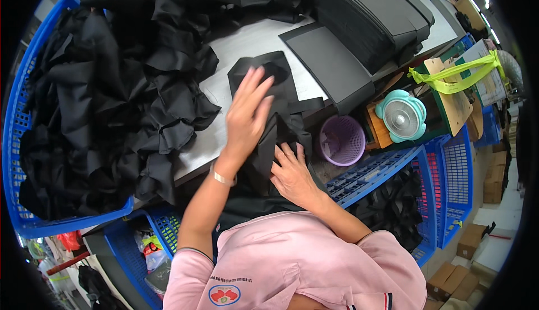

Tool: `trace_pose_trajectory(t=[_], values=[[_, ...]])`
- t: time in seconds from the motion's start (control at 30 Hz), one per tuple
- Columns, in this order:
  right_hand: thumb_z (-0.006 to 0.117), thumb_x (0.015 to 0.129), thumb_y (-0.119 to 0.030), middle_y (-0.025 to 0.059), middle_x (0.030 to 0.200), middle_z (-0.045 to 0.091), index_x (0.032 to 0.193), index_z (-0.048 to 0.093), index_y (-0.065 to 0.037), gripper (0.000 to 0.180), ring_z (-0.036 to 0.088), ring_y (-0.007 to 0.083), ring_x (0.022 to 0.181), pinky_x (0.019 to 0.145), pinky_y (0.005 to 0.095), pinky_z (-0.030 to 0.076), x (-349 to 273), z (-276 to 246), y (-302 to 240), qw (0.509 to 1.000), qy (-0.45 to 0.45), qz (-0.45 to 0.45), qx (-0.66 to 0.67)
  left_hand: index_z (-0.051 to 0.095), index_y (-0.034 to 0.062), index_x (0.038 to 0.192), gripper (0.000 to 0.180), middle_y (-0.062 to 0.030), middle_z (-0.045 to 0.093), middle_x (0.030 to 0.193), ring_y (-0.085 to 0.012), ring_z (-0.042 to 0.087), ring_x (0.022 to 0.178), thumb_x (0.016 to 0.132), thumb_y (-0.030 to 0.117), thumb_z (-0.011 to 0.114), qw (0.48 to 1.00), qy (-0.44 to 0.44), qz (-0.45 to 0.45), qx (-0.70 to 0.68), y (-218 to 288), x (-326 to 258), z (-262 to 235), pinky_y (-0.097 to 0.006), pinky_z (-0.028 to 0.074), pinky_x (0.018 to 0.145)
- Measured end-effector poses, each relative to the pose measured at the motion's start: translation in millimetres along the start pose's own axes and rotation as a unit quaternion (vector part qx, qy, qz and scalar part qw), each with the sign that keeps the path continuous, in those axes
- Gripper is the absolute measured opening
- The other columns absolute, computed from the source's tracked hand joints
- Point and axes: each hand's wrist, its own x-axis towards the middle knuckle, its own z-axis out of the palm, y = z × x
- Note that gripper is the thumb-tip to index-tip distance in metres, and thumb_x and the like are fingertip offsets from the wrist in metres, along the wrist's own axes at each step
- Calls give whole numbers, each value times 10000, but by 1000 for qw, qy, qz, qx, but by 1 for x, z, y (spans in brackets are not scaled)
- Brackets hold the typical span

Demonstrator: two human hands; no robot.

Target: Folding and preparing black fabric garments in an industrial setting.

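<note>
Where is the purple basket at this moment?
In the head view, the purple basket sits right of centre, between the person's right hand and the turquoise fan.

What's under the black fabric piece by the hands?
Pale tabletop shows around the far end of the black fabric piece; anything directly beneath it is covered, so I can't tell.

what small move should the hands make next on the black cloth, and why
Probably smooth the creased, matte black fabric piece with the left hand while the right hand steadies its nearer part. The fabric lies folded and uneven, the left hand's blurred fingers are extended over its far part, and the right hand's fingers rest on it closer to the person.
</note>
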Motion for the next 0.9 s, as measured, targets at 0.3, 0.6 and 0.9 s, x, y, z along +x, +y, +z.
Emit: trace_pose_trajectory(t=[0.3,0.6,0.9], values=[[713,818,-128,176,1372,465,1291,548,-50,508,392,402,1324,1072,672,280,10,27,-28,998,36,-22,-49,452,4,1339,508,-96,546,1200,-137,593,944,871,-39,644,864,39,-419,-277,55,-181,-51,-252,505,820],[721,763,-31,172,1168,637,1126,648,20,374,653,313,1058,932,384,521,8,-11,-60,988,75,-104,81,652,10,807,218,-65,683,762,-132,653,659,983,137,628,686,97,-553,-462,42,-186,-38,-261,525,595],[674,887,-90,157,1093,677,1074,678,-34,195,669,370,954,846,413,528,94,-107,83,927,307,189,-107,622,50,836,193,-53,654,724,-143,689,659,971,177,672,671,93,-583,-449,48,-165,-31,-224,467,510]])
